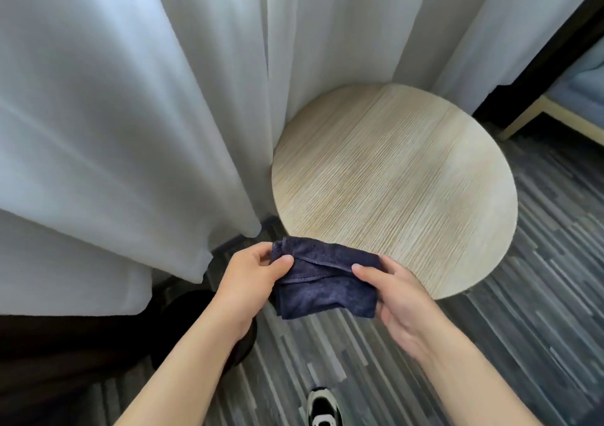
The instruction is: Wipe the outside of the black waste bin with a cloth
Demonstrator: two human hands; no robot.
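The dark blue cloth (322, 278) is soft and fuzzy, folded into a thick rectangle with a stitched hem. Both hands hold it up in the air, just in front of the round surface (395, 184). The left hand (253, 282) has a tight grip on its left edge, thumb on top. The right hand (397, 298) pinches its right edge. A round black shape (183, 311), likely the waste bin, sits low under the left arm. The surface is pale wood with fine lines. White curtains (130, 115) hang in smooth folds. The floor (506, 344) is striped grey.
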